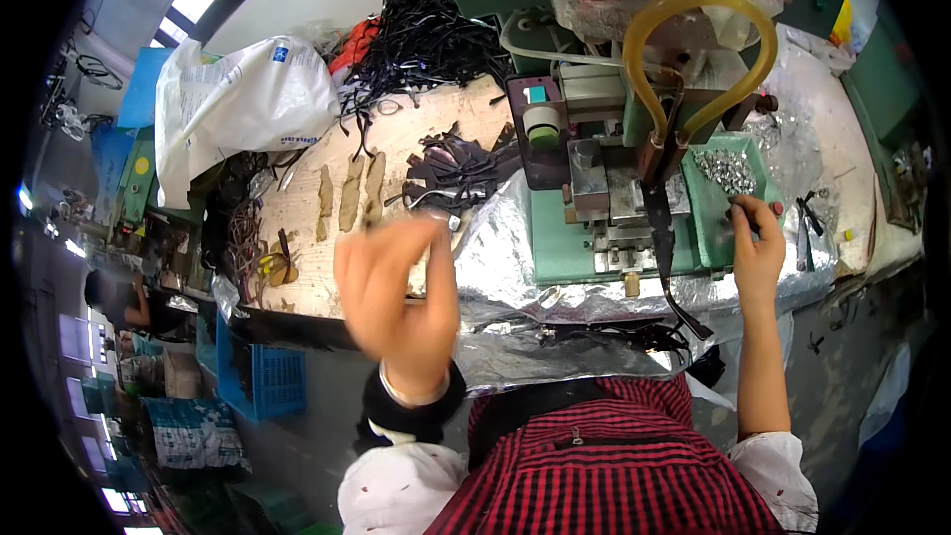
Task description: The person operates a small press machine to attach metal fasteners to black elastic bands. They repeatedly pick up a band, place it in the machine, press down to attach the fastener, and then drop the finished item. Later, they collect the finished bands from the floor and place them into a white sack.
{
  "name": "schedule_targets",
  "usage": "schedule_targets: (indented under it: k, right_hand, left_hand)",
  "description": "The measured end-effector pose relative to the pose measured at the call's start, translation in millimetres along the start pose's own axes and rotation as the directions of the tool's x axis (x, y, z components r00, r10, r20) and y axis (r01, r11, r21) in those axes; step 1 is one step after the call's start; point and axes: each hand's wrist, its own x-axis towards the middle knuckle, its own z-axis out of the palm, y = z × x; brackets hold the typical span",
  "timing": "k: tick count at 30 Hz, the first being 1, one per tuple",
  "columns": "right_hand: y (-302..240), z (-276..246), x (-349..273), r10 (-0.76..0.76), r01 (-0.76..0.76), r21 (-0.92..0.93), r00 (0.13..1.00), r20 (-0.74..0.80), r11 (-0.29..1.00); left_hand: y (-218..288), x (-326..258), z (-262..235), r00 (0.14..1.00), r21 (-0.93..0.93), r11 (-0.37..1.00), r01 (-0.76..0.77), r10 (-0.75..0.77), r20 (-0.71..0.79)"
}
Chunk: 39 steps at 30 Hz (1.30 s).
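My left hand [401,287] hangs above the table's front edge, left of the press machine. Motion blurs it; its fingers curl in and thumb and index fingertip come together. What they hold, if anything, I cannot make out. My right hand [758,248] is at the right side of a green tray [711,248], fingers closed around something small and dark. Small shiny metal pieces [726,170] lie heaped in that tray. From under the press head [656,160] a dark strap [666,248] hangs down over the machine's front, its end past the foil-covered edge.
Dark fabric pieces [461,168] and tan strips [351,193] lie on the table left of the machine. Behind them are a black strap heap [426,45] and a white bag [243,94]. A yellow hose [763,40] loops at the press; a blue crate [277,381] stands on the floor.
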Motion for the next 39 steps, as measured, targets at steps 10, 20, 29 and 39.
schedule_targets:
  k: [10, 20, 29, 39]
  right_hand:
    - [-8.7, 10.2, -6.1, 0.014, -0.014, 0.011, 1.0, 0.001, 1.0]
    - [-57.8, -33.0, -21.0, -0.103, 0.102, 0.046, 0.994, 0.025, 0.994]
    - [-110.2, 63.7, 9.4, -0.07, 0.028, 0.564, 0.996, 0.053, 0.825]
    - [-137.2, 51.1, 5.2, -0.015, -0.08, 0.657, 0.99, 0.138, 0.75]
  left_hand:
    - [-138.2, -72.2, 135.6, 0.818, 0.547, 0.834, -0.076, -0.262, 0.512]
    - [-102.1, -53.7, 58.1, 0.448, -0.197, 0.452, 0.87, -0.56, 0.697]
    - [-51.4, -59.5, 36.5, 0.595, -0.486, 0.395, 0.78, -0.71, 0.377]
    - [19.7, 47.2, 59.2, 0.984, -0.57, 0.802, 0.178, -0.143, 0.105]
